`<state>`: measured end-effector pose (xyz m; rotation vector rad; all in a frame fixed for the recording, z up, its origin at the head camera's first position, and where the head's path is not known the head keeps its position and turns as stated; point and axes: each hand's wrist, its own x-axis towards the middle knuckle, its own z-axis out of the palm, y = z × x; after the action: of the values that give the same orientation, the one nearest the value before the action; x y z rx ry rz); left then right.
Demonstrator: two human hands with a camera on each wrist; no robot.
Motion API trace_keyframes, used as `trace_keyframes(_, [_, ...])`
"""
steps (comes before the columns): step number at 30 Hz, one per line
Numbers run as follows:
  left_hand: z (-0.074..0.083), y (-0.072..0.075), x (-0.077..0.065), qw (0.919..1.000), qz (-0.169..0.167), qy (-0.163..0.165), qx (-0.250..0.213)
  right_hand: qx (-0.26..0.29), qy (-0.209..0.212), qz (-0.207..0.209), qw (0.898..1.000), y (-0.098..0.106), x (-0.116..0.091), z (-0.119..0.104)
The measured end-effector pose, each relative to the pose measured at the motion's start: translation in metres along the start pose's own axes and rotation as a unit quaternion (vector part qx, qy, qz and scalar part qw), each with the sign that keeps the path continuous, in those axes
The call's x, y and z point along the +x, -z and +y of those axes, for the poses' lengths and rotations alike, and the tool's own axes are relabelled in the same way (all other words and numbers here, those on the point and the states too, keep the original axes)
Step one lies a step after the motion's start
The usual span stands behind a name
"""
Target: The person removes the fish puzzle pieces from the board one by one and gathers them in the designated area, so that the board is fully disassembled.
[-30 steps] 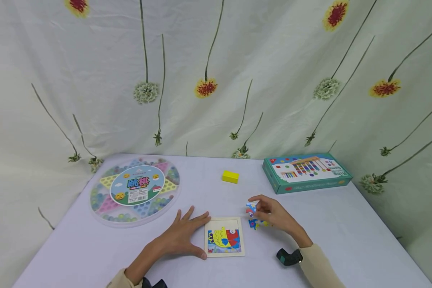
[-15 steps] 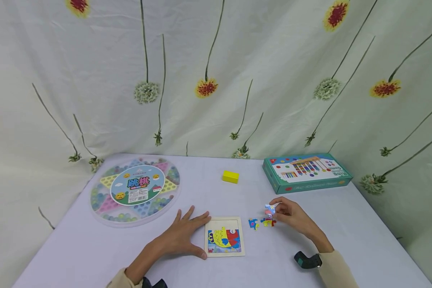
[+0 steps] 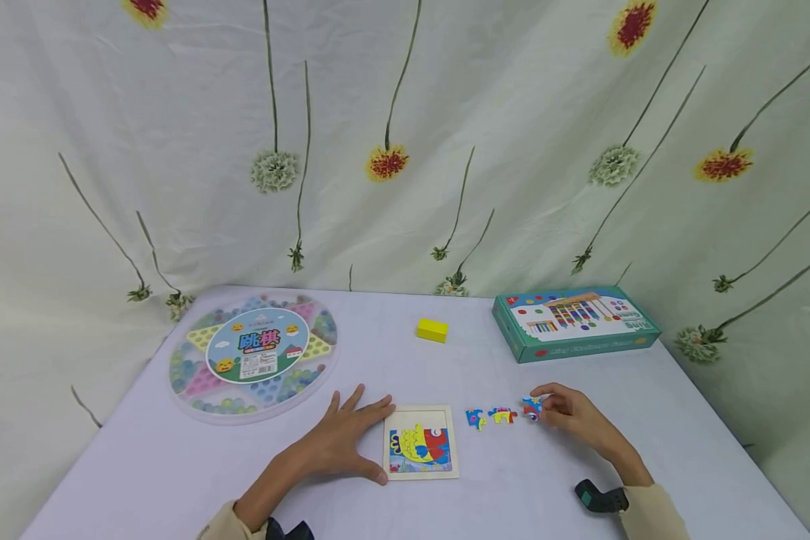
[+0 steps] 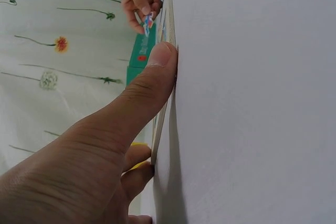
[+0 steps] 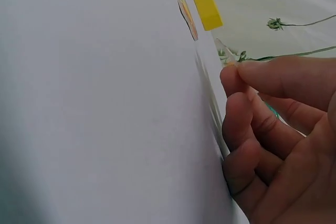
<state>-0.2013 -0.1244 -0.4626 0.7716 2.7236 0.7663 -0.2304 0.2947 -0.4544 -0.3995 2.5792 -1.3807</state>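
A square wooden puzzle board (image 3: 421,442) with a yellow and red fish picture lies at the table's front middle, its upper part bare wood. My left hand (image 3: 344,439) is spread at the board's left side, thumb and index fingertip touching its corners. In the left wrist view the thumb (image 4: 160,59) presses on the board's edge. To the right, my right hand (image 3: 580,420) pinches a blue and red puzzle piece (image 3: 532,407) between thumb and fingers, just above the table. Two loose puzzle pieces, one blue and yellow (image 3: 475,419) and one yellow and red (image 3: 502,415), lie between board and hand.
A round Chinese checkers set (image 3: 253,356) with marbles lies at the left. A yellow block (image 3: 432,331) sits behind the board. At the back right lies a green game box (image 3: 576,324). A flowered curtain (image 3: 405,225) hangs behind the white table.
My right hand has moved right with the puzzle piece, past the loose pieces, and lowered it toward the table. The piece has turned in the fingers. My left hand has stayed at the board.
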Motion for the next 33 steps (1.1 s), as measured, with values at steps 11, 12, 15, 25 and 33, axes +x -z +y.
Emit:
trace_keyframes(11, [-0.0006,0.0015,-0.0001,1.0000,-0.001,0.004,0.000,-0.006,0.002,-0.016,1.000,-0.0011,0.0016,0.0030])
trace_keyframes(12, [-0.0008,0.0016,-0.0001,1.0000,-0.001,0.004,0.001,-0.005,0.004,-0.017,1.000,-0.0012,0.0020,0.0030])
trace_keyframes(15, [-0.0006,0.0017,0.0001,1.0000,-0.001,0.004,0.003,0.000,0.009,-0.022,1.000,-0.0015,0.0024,0.0022])
trace_keyframes(25, [-0.0003,0.0004,-0.0003,1.0000,0.000,-0.002,-0.004,-0.035,-0.001,-0.017,0.999,-0.0025,0.0021,0.0035])
trace_keyframes(33, [-0.0018,-0.0012,-0.0001,1.0000,0.002,0.000,-0.001,-0.048,0.000,-0.015,0.999,-0.0040,-0.0005,-0.0006])
